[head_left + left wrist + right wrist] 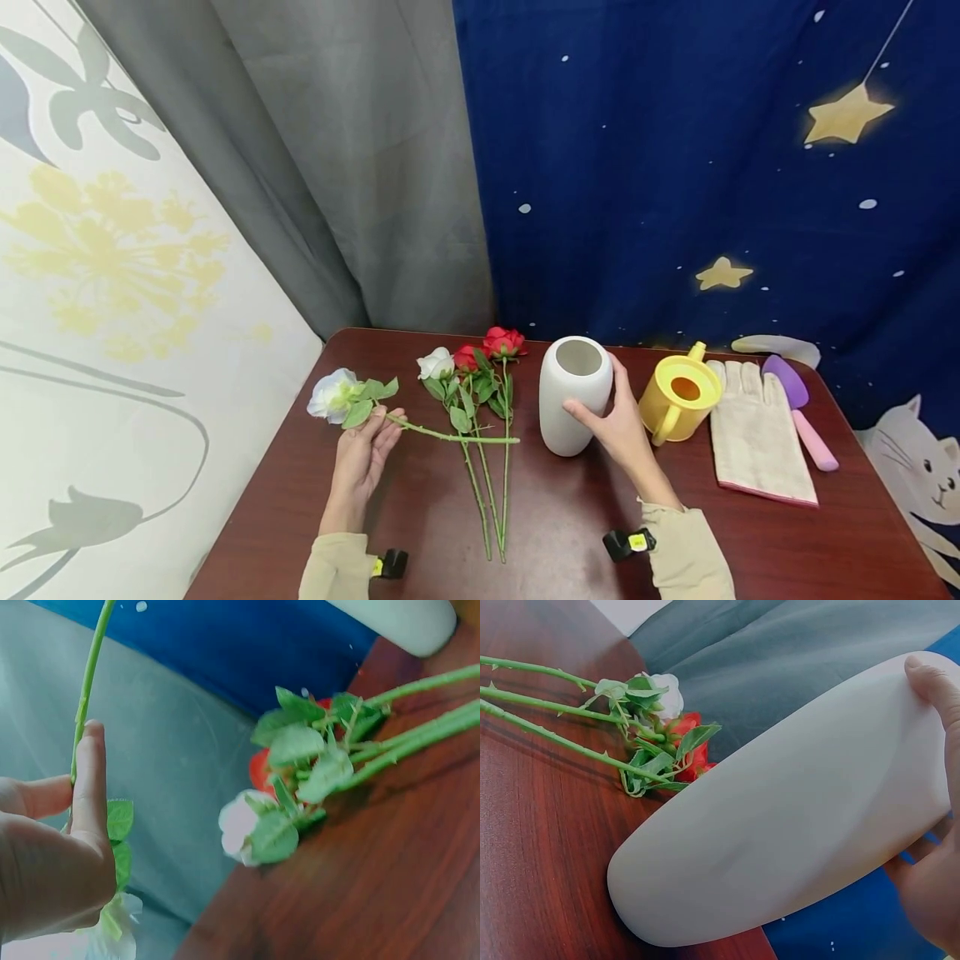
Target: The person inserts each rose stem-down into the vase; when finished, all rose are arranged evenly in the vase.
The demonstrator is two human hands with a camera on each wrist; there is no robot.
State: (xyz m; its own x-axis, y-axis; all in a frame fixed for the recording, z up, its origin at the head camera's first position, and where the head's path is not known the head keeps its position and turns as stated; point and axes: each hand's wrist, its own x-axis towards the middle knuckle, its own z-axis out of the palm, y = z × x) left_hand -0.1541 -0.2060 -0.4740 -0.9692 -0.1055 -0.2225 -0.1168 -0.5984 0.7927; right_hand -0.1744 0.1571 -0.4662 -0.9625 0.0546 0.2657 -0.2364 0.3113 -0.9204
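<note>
Reddish-brown tabletop (562, 533): left hand (363, 462) pinches a white flower (335, 396) by its stem (450, 436); right hand (624, 427), thumb spread from fingers, grips a white vase (558, 408).

Four flowers (483, 387) — two red blooms (504, 342), one white bloom (436, 364), one bluish-white bloom (330, 397) — together with one vase (561, 408), one watering can (678, 425), one trowel (808, 432) and gloves (757, 442) of uncertain number.

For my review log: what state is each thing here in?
Held white rose: raised, stem pinched by left hand
White vase: upright, gripped by right hand, no flowers showing
Other white rose: lying down
Red roses: lying down
Yellow watering can: standing upright
Cream glove: laid flat
Purple-and-pink trowel: lying down
</note>
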